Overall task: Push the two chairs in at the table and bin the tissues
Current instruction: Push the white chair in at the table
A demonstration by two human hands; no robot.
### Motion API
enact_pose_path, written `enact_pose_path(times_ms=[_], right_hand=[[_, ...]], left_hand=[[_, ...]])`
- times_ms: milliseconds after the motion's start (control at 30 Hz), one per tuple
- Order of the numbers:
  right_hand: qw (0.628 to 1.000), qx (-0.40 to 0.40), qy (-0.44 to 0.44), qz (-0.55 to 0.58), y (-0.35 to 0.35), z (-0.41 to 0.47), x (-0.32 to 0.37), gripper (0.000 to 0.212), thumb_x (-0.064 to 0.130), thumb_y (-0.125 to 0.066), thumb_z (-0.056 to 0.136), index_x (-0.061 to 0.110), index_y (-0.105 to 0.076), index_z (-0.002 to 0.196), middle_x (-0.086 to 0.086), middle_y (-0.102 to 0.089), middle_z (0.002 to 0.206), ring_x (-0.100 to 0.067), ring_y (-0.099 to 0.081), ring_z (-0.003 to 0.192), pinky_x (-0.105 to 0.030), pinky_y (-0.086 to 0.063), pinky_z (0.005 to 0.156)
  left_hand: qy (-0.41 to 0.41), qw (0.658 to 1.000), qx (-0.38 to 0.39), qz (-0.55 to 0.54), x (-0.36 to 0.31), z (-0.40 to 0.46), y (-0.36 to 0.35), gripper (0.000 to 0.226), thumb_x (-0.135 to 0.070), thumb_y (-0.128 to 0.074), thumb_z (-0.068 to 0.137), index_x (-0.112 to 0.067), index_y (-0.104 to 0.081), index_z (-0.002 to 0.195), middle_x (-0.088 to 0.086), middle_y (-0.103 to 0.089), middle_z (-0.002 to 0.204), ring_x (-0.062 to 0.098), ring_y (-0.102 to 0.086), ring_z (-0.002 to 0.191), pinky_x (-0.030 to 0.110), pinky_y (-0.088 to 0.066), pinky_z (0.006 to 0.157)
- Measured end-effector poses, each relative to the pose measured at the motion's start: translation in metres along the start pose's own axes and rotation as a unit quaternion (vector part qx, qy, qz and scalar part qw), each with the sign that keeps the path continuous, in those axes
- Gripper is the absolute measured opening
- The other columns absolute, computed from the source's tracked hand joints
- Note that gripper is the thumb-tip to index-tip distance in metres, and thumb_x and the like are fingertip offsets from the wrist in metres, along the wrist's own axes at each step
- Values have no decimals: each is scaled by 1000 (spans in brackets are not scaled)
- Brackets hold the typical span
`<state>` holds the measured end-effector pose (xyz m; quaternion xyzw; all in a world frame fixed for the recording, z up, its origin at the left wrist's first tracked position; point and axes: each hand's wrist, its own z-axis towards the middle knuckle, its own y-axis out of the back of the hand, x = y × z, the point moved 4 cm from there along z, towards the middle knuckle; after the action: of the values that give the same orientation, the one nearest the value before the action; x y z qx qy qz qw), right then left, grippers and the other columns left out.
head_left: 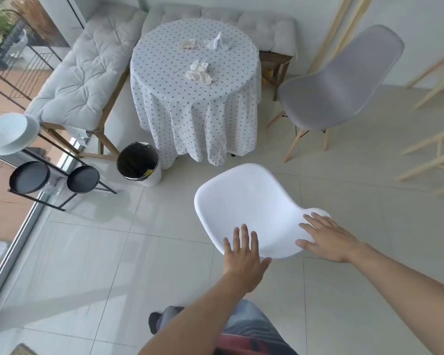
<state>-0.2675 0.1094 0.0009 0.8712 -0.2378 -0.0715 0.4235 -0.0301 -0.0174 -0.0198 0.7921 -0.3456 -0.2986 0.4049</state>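
While our fingers lie spread and flat, neither hand closes around anything: the left hand (242, 254) rests its fingertips on the near rim of the white chair (251, 208), at about 7 o'clock of the shell, and the right hand (327, 238) lies palm down on the curved top edge of the chair's back at about 4 o'clock. We cannot tell how firmly either one presses.

From the white chair's front lip, a stretch of bare floor tile (241, 160) opens toward 12 o'clock, up to the hanging hem of the dotted cloth on the round table (195, 73). At 10 o'clock of the white chair stands the bin (139, 163), open-topped with a dark liner, just beside the cloth's hem.

On the tabletop we see three crumpled tissues: one near the centre (199, 73), one at the far left (189, 44), one at the far right (219, 42).

At 2 o'clock the grey chair (338, 80) stands apart from the table's right edge, seat turned toward it, with open tile between them.
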Motion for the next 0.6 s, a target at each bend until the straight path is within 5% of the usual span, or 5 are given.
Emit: enact_pose_path(times_ms=[267,467,600], right_hand=[[998,17,45,-49,-6,-8,-8,103,95,-7,81,30,-26,159,5,-17,170,-14,5,157,-38,8,127],[993,1,77,-90,-6,-5,-8,102,92,-7,84,25,-31,156,1,-30,164,-21,-10,155,-41,3,127],[991,-13,83,-103,-11,-2,-7,99,89,-7,86,22,-34,154,0,-34,162,-23,-14,154,-43,1,128]], left_hand=[[-78,996,34,-2,-50,11,-14,76,-57,-20,107,-12,7,162,18,9,171,38,1,157,59,-13,123],[-107,994,14,-34,-64,21,-7,62,-36,-30,111,-10,-3,160,21,-34,156,42,-48,128,54,-43,99],[-113,993,-9,-19,-60,23,-5,48,-33,-30,111,-5,-24,150,19,-56,127,40,-57,108,51,-46,87]])
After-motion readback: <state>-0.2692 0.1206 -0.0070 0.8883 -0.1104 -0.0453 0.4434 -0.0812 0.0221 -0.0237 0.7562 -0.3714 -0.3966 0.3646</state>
